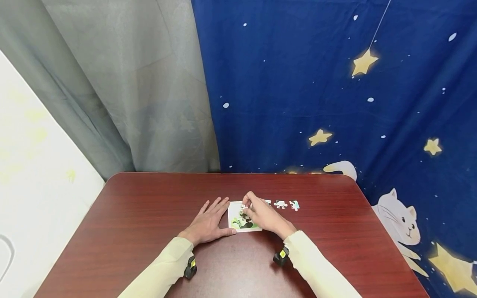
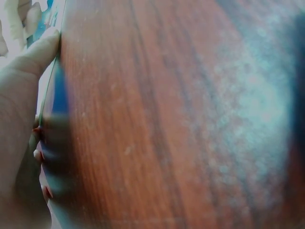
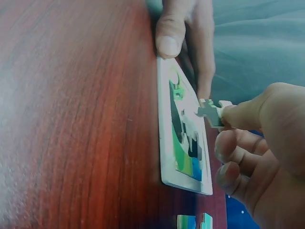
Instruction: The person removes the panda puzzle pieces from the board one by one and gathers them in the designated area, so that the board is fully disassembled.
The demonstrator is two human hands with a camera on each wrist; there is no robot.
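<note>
A small jigsaw puzzle board [image 1: 250,231] with a white rim lies on the table, partly filled with pieces in green, black and white. My left hand [image 1: 209,222] lies flat along its left side with fingers spread, its thumb at the near left corner. Over the board, my right hand [image 1: 265,215] pinches a jigsaw piece [image 3: 210,113] between thumb and fingers. In the right wrist view that piece is tilted and held close over the picture. The left wrist view catches the left thumb [image 2: 40,52] at the board's edge.
Several loose jigsaw pieces lie right of the board, among them a white and dark one [image 1: 280,204] and a teal one [image 1: 294,205]. The reddish-brown table [image 1: 149,207] reaches back to a grey curtain [image 1: 167,124] and a blue starry curtain [image 1: 279,103].
</note>
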